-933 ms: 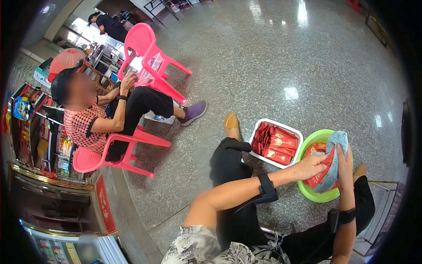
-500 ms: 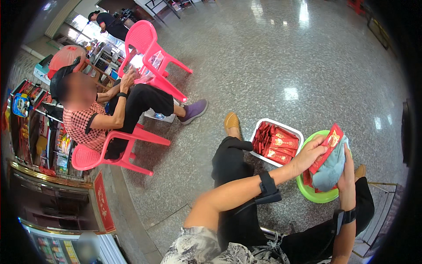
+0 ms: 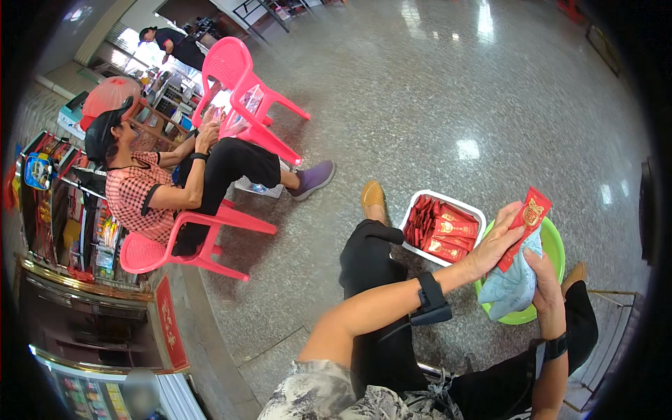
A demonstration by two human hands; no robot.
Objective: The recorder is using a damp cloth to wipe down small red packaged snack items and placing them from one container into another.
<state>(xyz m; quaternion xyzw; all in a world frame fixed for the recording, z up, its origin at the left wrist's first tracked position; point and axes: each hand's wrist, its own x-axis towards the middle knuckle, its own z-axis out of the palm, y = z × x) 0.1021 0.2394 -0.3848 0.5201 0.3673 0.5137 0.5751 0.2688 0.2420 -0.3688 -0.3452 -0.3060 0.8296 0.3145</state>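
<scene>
My left hand (image 3: 493, 245) grasps a flat red foil packet (image 3: 525, 224); my right hand (image 3: 544, 283) clutches a crumpled pale-blue cloth (image 3: 511, 283) above the round green plastic basin (image 3: 553, 245).

I can't see most of the green basin (image 3: 553, 245); the pale blue cloth (image 3: 514, 283) and my right hand (image 3: 546, 283) cover it. My left hand (image 3: 493, 245) hides the red packet's (image 3: 523, 222) lower end.

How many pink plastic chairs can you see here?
2. One pink chair is under the seated person in the checked shirt, at left. The other pink chair stands just beyond that person. More may be hidden outside the picture.
</scene>
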